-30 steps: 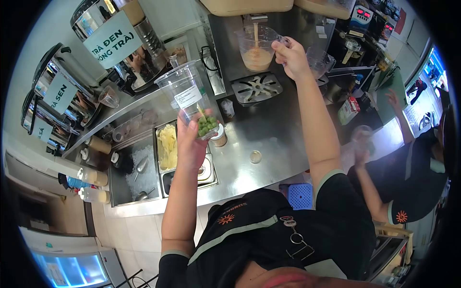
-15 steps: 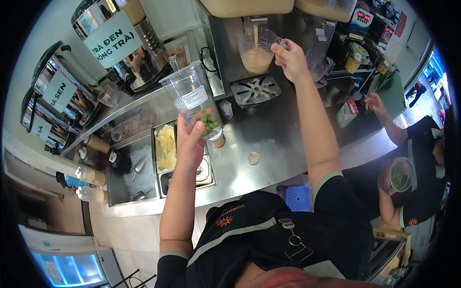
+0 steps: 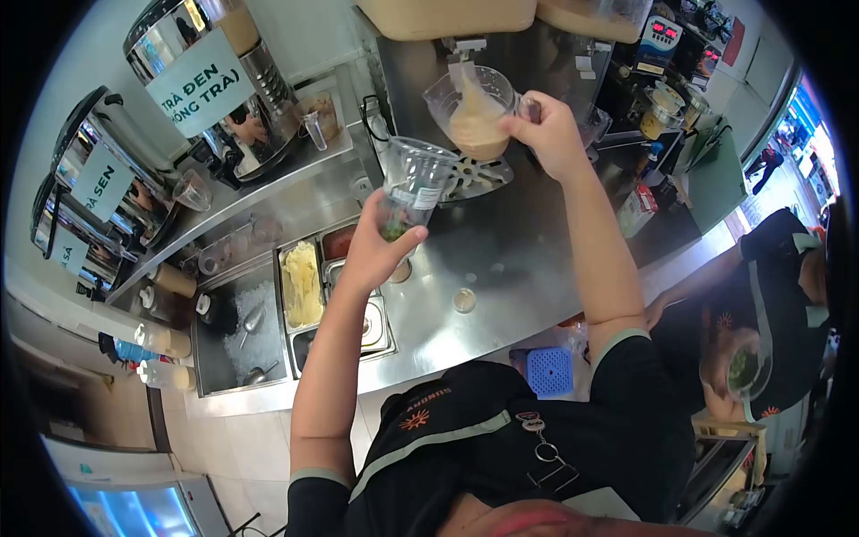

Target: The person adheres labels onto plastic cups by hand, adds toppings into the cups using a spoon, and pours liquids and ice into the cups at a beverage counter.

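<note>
My left hand (image 3: 380,242) is closed around a clear plastic cup (image 3: 416,174) with a white label. Green pieces lie at the bottom of this cup, partly hidden by my fingers, and it leans to the right. In my right hand (image 3: 550,134) is the handle of a clear measuring jug (image 3: 479,116) of beige liquid. The jug is tilted just below the tap (image 3: 467,45) of a beige drink container (image 3: 447,16), close to the cup's rim. Beneath the jug is a slotted metal drip tray (image 3: 479,179).
A counter (image 3: 501,277) holds a small clear dish (image 3: 464,300). To the left are an ice bin (image 3: 255,327) with scoops, a pan of yellow food (image 3: 302,286) and labelled steel urns (image 3: 210,85). A co-worker (image 3: 774,304) stands at right with a cup of green pieces (image 3: 747,369).
My left hand has brought the cup right, nearer the jug, and tipped it. The jug has moved slightly down and is more tilted. The co-worker's raised hand has come down.
</note>
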A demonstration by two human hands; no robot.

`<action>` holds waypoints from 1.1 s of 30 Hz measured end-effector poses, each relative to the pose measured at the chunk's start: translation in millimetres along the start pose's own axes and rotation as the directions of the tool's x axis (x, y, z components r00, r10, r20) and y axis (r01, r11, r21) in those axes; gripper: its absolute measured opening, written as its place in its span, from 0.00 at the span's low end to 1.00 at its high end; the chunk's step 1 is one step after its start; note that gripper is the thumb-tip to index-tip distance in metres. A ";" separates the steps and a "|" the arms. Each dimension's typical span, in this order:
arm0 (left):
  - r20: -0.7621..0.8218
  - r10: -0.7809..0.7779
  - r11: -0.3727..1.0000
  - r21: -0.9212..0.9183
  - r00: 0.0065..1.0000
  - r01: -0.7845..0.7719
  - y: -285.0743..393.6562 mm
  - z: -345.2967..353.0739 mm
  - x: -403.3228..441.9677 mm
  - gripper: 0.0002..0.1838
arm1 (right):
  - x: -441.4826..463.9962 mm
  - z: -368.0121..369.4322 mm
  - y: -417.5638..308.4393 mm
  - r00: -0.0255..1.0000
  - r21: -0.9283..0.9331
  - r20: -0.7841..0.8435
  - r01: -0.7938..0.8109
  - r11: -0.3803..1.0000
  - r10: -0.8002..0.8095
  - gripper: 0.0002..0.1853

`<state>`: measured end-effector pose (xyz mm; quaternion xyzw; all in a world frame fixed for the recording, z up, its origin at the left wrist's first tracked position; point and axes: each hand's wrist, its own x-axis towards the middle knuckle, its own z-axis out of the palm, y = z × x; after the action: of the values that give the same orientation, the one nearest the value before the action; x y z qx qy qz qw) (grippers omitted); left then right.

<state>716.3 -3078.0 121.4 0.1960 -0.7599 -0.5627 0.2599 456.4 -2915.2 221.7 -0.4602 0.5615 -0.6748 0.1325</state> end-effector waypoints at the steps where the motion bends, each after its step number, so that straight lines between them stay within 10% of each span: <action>1: -0.023 -0.015 0.997 0.081 1.000 0.017 7.7 3.0 -0.7 0.50 | -8.1 1.4 -0.9 0.993 -0.311 0.031 0.118 0.943 -0.113 0.16; 8: 0.066 0.029 0.989 0.145 0.997 -0.038 5.2 13.1 8.5 0.49 | -28.3 -0.2 15.6 0.914 -0.714 0.313 0.407 0.570 -0.260 0.20; 12: 0.046 0.056 0.993 0.098 0.997 -0.060 -37.7 24.1 21.4 0.49 | -23.6 -2.8 25.2 0.832 -0.668 0.424 0.554 0.496 -0.359 0.18; 21: 0.011 0.168 0.973 -0.165 0.986 -0.164 -82.4 53.1 23.3 0.47 | -40.8 2.7 28.9 0.472 -0.599 0.739 0.787 -0.147 -0.481 0.07; 24: -0.055 0.186 0.954 -0.229 0.981 -0.194 -90.7 63.2 16.2 0.46 | -42.7 2.1 42.2 0.513 -0.633 0.702 0.768 -0.102 -0.494 0.10; 26: 0.032 0.009 0.868 -0.497 0.999 0.008 -76.8 66.1 7.4 0.45 | -42.4 1.7 62.9 0.836 -0.652 0.360 0.543 0.529 -0.415 0.12; 27: 0.026 0.010 0.867 -0.498 1.000 0.004 -77.0 68.2 8.9 0.45 | -40.7 1.9 73.4 0.833 -0.649 0.365 0.548 0.528 -0.416 0.12; 29: -0.042 0.029 0.848 -0.528 0.999 -0.047 -80.6 73.7 8.0 0.45 | -38.8 4.8 93.3 0.996 -0.310 -0.086 -0.049 0.950 0.023 0.13; 33: -0.040 0.032 0.834 -0.550 0.999 -0.049 -77.5 78.8 4.2 0.44 | -36.6 18.1 122.4 0.990 0.008 -0.121 -0.073 0.997 0.074 0.13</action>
<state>664.9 -3043.6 29.7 0.1050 -0.5662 -0.7487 0.3283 448.8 -2942.2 95.8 -0.3971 0.5841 -0.6970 0.1238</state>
